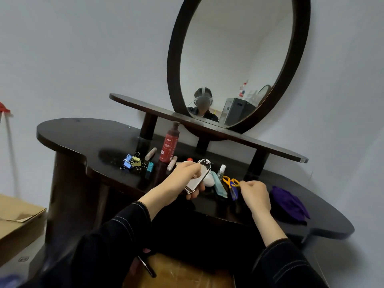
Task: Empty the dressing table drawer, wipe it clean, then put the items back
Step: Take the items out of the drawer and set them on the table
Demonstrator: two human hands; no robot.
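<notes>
Dark worktop [83, 138] under an oval mirror [228, 59]: left grip [180, 179] holds a small patterned case [196, 182]; right grip [256, 196], curled, meets the scissors [227, 180], hold unclear.

Dim, soft indoor light; wide-angle bending at edges, slight motion blur.

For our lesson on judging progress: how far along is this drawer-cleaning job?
Looks done: much of the emptying, since binder clips, a red bottle and scissors lie on the tabletop. In hand: the left hand grips a panda-patterned case; the curled right hand is at the scissors' handle. Left: a dark pen-like item sits in the apparently open drawer; the purple cloth lies by, so wiping and putting back probably remain.
</notes>
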